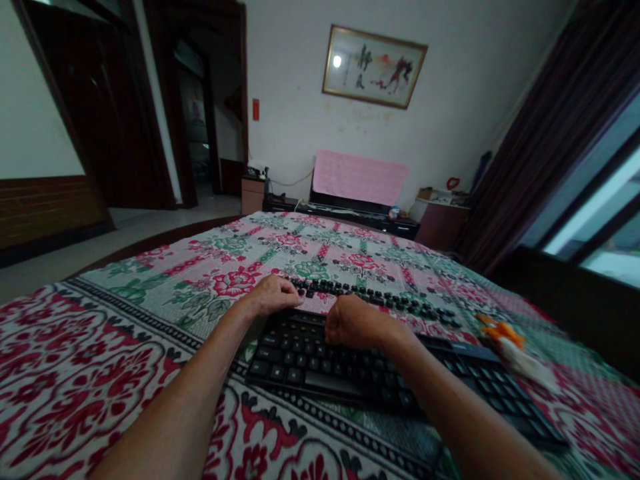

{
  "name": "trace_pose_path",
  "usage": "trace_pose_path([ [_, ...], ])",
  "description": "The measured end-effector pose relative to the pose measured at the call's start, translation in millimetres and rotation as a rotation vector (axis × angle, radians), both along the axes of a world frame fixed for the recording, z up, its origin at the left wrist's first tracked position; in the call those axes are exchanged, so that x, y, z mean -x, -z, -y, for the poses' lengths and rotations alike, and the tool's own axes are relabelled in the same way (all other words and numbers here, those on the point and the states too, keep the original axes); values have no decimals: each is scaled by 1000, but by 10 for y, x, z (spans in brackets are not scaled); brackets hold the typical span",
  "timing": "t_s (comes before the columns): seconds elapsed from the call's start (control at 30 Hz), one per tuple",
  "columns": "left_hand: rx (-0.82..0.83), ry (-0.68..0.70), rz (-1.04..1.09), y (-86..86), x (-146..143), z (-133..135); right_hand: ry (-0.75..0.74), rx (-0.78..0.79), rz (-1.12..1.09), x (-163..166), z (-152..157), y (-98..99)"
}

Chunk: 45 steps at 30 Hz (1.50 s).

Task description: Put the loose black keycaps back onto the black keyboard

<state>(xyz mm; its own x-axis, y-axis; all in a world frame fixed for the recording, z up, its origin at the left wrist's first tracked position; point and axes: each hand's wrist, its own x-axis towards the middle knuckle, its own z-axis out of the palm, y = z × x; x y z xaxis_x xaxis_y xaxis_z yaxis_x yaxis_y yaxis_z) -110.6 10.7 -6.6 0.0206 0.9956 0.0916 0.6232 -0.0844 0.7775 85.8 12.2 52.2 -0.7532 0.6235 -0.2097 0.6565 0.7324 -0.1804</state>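
A black computer keyboard [330, 383] lies on the patterned bedspread in front of me, its upper-left rows bare of keycaps and showing small yellowish spots. Beyond its far edge, loose black keycaps [385, 297] are strung out in rough rows. My left hand [274, 295] is closed in a pinch at the left end of these rows, with a dark keycap at its fingertips. Over the bare rows of the keyboard, my right hand [353, 321] is curled with its fingertips down; whatever it pinches is hidden behind the hand.
An orange and white cloth-like item [510, 340] lies right of the keyboard. The floral bedspread [230, 283] spreads around it. Past the bed stand a low black cabinet [340, 217] with a pink cover [360, 177] and a side cabinet [440, 223]. A curtain [530, 140] hangs at right.
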Motion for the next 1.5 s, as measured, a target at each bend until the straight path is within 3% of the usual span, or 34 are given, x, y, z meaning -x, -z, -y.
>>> trace_pose_path([
  [0.2,15,-81,109,0,169,104,18,39,-111,-16,-175,26],
  [0.3,30,-99,120,39,203,116,85,-123,-252,166,-366,135],
  [0.47,40,-65,62,105,215,75,108,-386,-181,433,-612,376],
  [0.57,53,-60,56,120,213,60,111,-429,-165,474,-683,458],
  [0.77,61,-65,49,146,229,34,90,-375,-155,514,-732,498],
  [0.93,54,-49,60,157,236,26,16,-289,-157,387,-686,360],
  [1.1,47,-41,57,127,214,50,-89,115,-146,116,-655,227],
  [1.17,47,-39,49,103,201,65,-123,190,-149,64,-664,236],
  [1.3,37,-52,35,67,183,91,-149,218,-252,61,-694,306],
  [1.5,49,-45,45,91,201,75,24,165,-238,30,-674,304],
])
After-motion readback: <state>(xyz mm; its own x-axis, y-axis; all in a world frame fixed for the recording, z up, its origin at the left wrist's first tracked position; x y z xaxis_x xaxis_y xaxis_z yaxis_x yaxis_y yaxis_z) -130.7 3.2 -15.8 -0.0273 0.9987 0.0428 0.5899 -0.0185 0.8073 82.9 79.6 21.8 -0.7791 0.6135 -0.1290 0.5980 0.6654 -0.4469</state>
